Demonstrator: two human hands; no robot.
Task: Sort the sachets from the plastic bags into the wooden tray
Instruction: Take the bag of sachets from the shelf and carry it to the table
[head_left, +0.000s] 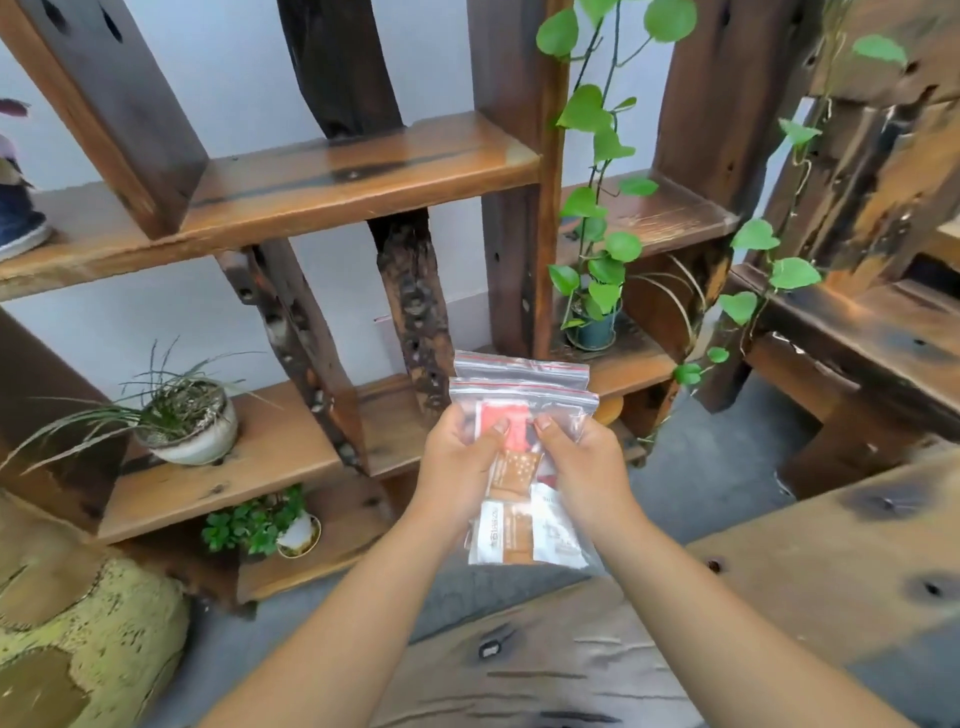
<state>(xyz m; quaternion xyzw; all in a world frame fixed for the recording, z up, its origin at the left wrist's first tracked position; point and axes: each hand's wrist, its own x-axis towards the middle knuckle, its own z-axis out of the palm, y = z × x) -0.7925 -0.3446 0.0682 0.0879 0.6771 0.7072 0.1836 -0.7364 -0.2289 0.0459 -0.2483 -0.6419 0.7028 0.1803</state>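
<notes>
Two clear plastic bags (522, 395) were held up together in front of the person, a little toward five o'clock of the picture's middle, one lying behind the other with their red-lined zip tops uppermost. Through the front bag showed several sachets (511, 470), red, brown and white. The left hand (457, 457) gripped the bags' nine o'clock edge, thumb pressed on the front and fingers curled behind. The right hand (582, 460) pinched the three o'clock edge the same way, its thumb on the front of the plastic. Behind them stood a dark wooden shelf (332, 176), with a grassy potted plant (187, 421) at nine o'clock and a trailing vine (597, 208) at one o'clock.
</notes>
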